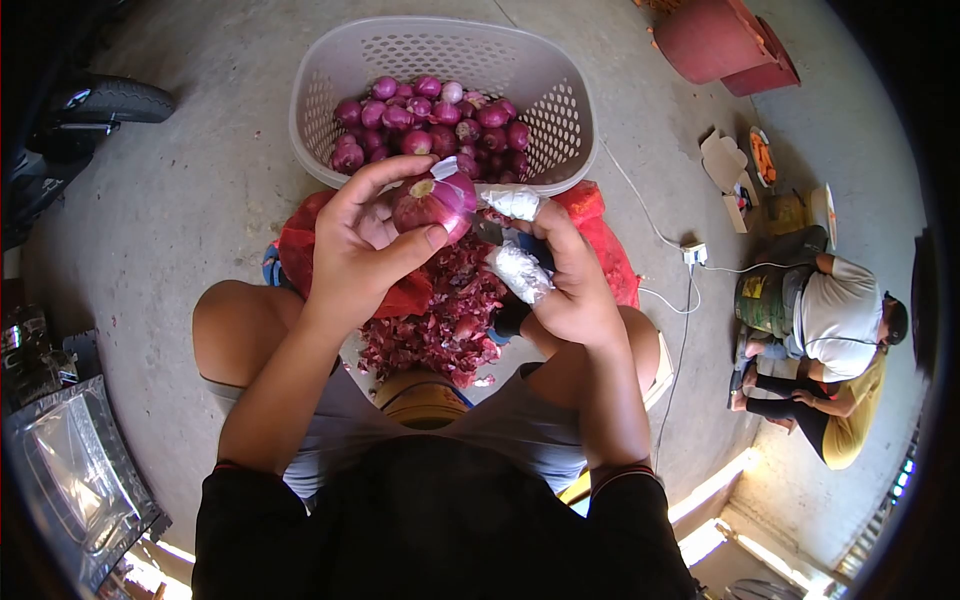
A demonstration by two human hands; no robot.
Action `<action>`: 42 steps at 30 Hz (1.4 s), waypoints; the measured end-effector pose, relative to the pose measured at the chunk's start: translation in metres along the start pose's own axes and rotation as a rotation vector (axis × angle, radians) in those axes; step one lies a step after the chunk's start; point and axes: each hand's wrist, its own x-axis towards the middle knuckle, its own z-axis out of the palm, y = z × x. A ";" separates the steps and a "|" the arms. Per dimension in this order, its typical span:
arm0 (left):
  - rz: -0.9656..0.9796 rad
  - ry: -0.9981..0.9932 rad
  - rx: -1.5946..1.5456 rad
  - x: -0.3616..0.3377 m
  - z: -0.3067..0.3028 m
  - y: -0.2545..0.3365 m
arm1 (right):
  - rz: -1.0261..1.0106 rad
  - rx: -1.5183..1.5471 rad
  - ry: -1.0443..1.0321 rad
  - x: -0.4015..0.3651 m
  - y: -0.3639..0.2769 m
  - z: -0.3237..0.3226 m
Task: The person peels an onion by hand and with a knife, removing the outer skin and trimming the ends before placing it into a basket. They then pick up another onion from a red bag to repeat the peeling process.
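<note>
Red onion held between two bare hands, seen from above by the head-worn camera. The left hand (352,248) is clamped on the red onion (432,212), its thumb on the near side and its forefinger bent around the far side, so that the bulb lies at the right-hand end of this grip, raised above the floor (235,150). The bulb is nearly round and has no marked long axis; its pale end scar faces up towards the camera and a little to the left, while the smooth purple flank is turned to the right. The right hand (577,280), with thumb and forefinger wrapped in a silvery-white covering, has these two digits closed on a small knife (487,230), of which only a short dark length of blade shows. The blade lies just beside the onion's right flank; whether edge and skin touch cannot be told. The key relation is thus lateral: onion to the left, blade to the right, at nearly the same level in the view, with the left hand the nearer to the bulb. Below the hands is a heap of onion skins (440,320), flanked by red sacking (602,245). Beyond them stands a perforated plastic basket (557,112) containing further red onions (440,115)
</note>
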 end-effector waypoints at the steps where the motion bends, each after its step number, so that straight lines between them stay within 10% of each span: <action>1: -0.017 -0.006 -0.009 0.000 0.000 0.000 | -0.002 -0.016 0.005 0.000 0.000 0.001; 42: -0.097 0.009 -0.108 -0.002 -0.002 -0.003 | -0.064 0.000 0.138 0.007 -0.005 0.008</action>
